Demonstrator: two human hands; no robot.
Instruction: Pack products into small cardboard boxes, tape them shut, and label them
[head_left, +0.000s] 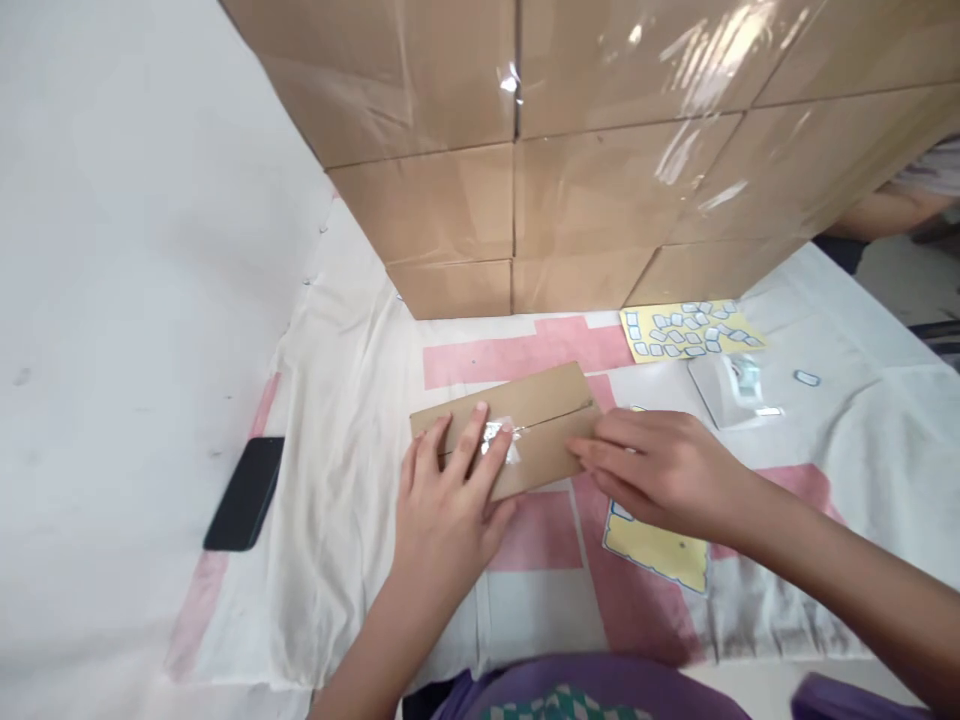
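Note:
A small flat cardboard box [540,405] lies on the cloth-covered table in front of me, its top seam closed and a shiny piece of clear tape [499,438] over the middle. My left hand [446,500] lies flat on the box's left half, fingers stretched out and pressing down beside the tape. My right hand [660,465] reaches in from the right, its fingers pressed together against the box's right end. Whether they pinch anything is hidden.
A tall stack of taped cardboard cartons [570,150] fills the back. A black phone [245,492] lies at left. A yellow sheet of small blue-edged stickers [686,330] and a clear plastic packet [731,385] lie at right, another yellow sheet [660,550] under my right wrist. Another person's arm [892,210] shows far right.

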